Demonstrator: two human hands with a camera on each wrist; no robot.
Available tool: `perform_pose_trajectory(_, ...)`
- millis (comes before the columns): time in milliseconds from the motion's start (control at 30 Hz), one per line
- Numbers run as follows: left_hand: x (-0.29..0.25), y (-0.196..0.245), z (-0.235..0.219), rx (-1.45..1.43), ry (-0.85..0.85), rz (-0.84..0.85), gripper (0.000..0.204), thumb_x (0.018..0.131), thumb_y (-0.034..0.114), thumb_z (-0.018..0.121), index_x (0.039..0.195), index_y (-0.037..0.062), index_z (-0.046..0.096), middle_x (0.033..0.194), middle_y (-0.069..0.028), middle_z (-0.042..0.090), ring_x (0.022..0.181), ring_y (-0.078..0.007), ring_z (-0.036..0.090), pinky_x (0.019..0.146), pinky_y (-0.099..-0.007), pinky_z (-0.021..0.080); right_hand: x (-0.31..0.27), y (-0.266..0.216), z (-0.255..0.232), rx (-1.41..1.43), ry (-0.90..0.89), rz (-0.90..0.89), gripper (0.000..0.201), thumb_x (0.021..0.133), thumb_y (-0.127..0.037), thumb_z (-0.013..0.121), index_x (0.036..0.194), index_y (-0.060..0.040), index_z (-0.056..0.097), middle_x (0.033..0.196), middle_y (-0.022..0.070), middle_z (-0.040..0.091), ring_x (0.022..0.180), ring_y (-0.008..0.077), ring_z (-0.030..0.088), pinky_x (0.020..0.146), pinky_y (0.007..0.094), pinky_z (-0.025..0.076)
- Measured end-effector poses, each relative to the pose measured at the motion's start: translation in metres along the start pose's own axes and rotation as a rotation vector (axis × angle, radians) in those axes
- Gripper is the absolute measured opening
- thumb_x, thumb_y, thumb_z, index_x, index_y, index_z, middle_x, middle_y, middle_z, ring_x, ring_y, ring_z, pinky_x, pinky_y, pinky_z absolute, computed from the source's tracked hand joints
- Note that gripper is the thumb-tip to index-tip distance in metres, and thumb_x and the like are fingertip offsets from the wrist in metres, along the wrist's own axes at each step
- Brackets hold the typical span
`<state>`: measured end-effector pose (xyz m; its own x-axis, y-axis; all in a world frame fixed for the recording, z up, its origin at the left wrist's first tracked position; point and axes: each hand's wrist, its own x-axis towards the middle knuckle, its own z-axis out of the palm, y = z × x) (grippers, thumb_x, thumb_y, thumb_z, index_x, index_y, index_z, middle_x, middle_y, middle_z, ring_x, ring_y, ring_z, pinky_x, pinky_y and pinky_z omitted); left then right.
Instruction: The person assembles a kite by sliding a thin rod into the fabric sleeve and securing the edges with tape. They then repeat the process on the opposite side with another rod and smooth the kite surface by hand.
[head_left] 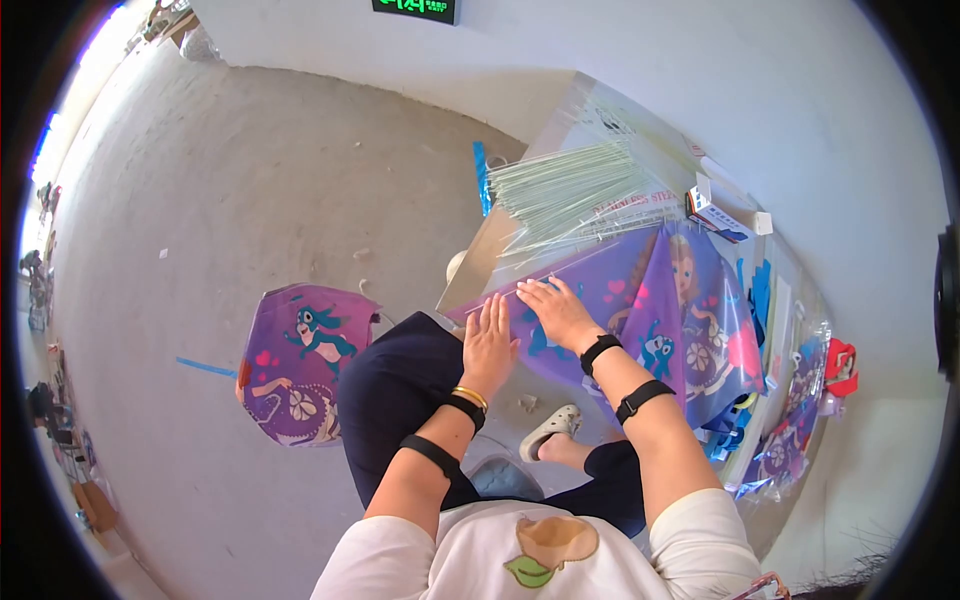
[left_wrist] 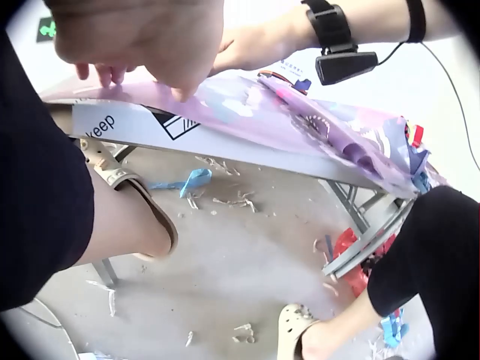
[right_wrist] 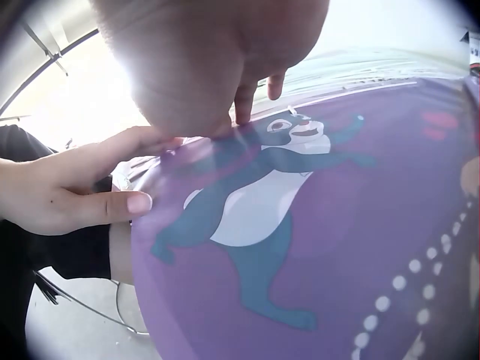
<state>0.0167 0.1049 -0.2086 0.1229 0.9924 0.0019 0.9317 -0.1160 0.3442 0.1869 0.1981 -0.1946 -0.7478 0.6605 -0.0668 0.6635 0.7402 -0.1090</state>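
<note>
A purple sheet printed with cartoon figures lies on the table, its near part draping past the edge. My left hand rests on the sheet's left corner with fingers straight. Just right of it, my right hand lies along the same far border, fingers extended. A thin pale rod runs along that border in the right wrist view, passing by the right fingertips. The right palm hides part of the border there. Beyond the hands lies a spread bundle of thin translucent rods.
A small white box stands at the table's back right. Blue strips and a red item lie at the right. Another purple printed piece is left of my knee. Below the table edge, scraps litter the floor.
</note>
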Motion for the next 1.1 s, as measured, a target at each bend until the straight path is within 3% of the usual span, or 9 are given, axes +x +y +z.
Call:
perform_pose_trajectory(133, -0.006, -0.001, -0.005, -0.025, 0.003, -0.121, 0.082, 0.085, 0.032, 0.069, 0.147, -0.0047, 0.03, 0.153, -0.0189, 0.036, 0.143, -0.0298, 0.033, 0.116, -0.0465, 0.025, -0.001, 0.0, 0.001, 0.022, 0.015, 0.017, 0.044, 0.091, -0.008, 0.046, 0.135, -0.0122, 0.053, 0.146, 0.0018, 0.048, 0.138, 0.0186, 0.042, 0.116, 0.0439, 0.029)
perform_pose_trajectory(467, -0.012, 0.002, -0.007, 0.084, -0.017, -0.11, 0.084, 0.082, 0.037, 0.072, 0.146, -0.002, 0.035, 0.155, -0.0203, 0.032, 0.144, -0.0324, 0.032, 0.113, -0.0487, 0.028, -0.004, -0.008, 0.007, 0.041, 0.015, 0.067, 0.048, 0.091, -0.007, 0.046, 0.138, -0.0109, 0.047, 0.149, 0.0025, 0.042, 0.14, 0.0194, 0.038, 0.115, 0.0443, 0.03)
perform_pose_trajectory(667, -0.01, 0.003, -0.014, 0.117, -0.093, -0.099, 0.083, 0.084, 0.039, 0.07, 0.149, 0.0023, 0.033, 0.157, -0.02, 0.028, 0.145, -0.0325, 0.029, 0.114, -0.0487, 0.027, 0.001, -0.003, 0.007, 0.246, 0.123, 0.113, 0.036, 0.089, -0.004, 0.049, 0.122, -0.0088, 0.061, 0.139, 0.0067, 0.053, 0.135, 0.0243, 0.045, 0.112, 0.045, 0.034)
perform_pose_trajectory(733, -0.007, 0.003, -0.019, 0.085, -0.104, -0.099, 0.083, 0.084, 0.038, 0.07, 0.149, 0.002, 0.033, 0.157, -0.0204, 0.028, 0.145, -0.0328, 0.029, 0.114, -0.0486, 0.027, -0.003, -0.002, -0.008, 0.408, 0.353, 0.171, 0.027, 0.088, -0.001, 0.051, 0.109, -0.0058, 0.067, 0.124, 0.0109, 0.063, 0.123, 0.0295, 0.055, 0.104, 0.0423, 0.043)
perform_pose_trajectory(833, -0.009, 0.003, -0.018, 0.029, -0.085, -0.091, 0.082, 0.084, 0.036, 0.07, 0.148, 0.0015, 0.033, 0.157, -0.0213, 0.028, 0.146, -0.0335, 0.027, 0.114, -0.0486, 0.027, -0.043, -0.008, -0.03, 0.784, 0.436, 0.388, 0.022, 0.088, -0.001, 0.054, 0.105, -0.0033, 0.067, 0.111, 0.0128, 0.066, 0.11, 0.0318, 0.061, 0.094, 0.0394, 0.048)
perform_pose_trajectory(933, -0.02, 0.005, -0.016, 0.034, 0.022, -0.018, 0.081, 0.084, 0.034, 0.07, 0.148, 0.0005, 0.033, 0.154, -0.0218, 0.032, 0.144, -0.0338, 0.031, 0.112, -0.0478, 0.029, -0.12, -0.014, -0.049, 0.715, 0.53, 0.513, 0.019, 0.089, -0.004, 0.058, 0.105, -0.0034, 0.067, 0.106, 0.0129, 0.066, 0.104, 0.031, 0.062, 0.09, 0.0378, 0.049)
perform_pose_trajectory(967, -0.025, 0.009, -0.014, -0.022, 0.05, 0.011, 0.074, 0.084, 0.033, 0.069, 0.143, 0.0009, 0.039, 0.146, -0.0221, 0.042, 0.136, -0.0339, 0.04, 0.108, -0.0484, 0.033, -0.152, -0.015, -0.053, 0.639, 0.576, 0.578, 0.018, 0.088, -0.006, 0.06, 0.104, -0.004, 0.068, 0.106, 0.0132, 0.066, 0.102, 0.0311, 0.062, 0.089, 0.0376, 0.049)
perform_pose_trajectory(1033, -0.034, 0.02, -0.014, -0.076, 0.07, 0.073, 0.067, 0.084, 0.032, 0.069, 0.138, 0.0012, 0.045, 0.139, -0.0224, 0.051, 0.129, -0.034, 0.049, 0.104, -0.0491, 0.037, -0.226, -0.007, -0.043, 0.697, 0.655, 0.828, 0.018, 0.088, -0.01, 0.063, 0.105, -0.006, 0.069, 0.104, 0.0121, 0.068, 0.1, 0.0277, 0.064, 0.087, 0.0363, 0.05)
perform_pose_trajectory(1100, -0.042, 0.032, -0.019, -0.285, -0.215, 0.032, 0.046, 0.085, 0.03, 0.067, 0.121, 0.0031, 0.059, 0.114, -0.0188, 0.066, 0.109, -0.0336, 0.062, 0.094, -0.0488, 0.043, -0.306, -0.001, -0.028, 0.676, 0.771, 1.07, 0.017, 0.09, -0.017, 0.066, 0.104, -0.0069, 0.069, 0.098, 0.0071, 0.069, 0.089, 0.0191, 0.065, 0.078, 0.0307, 0.051)
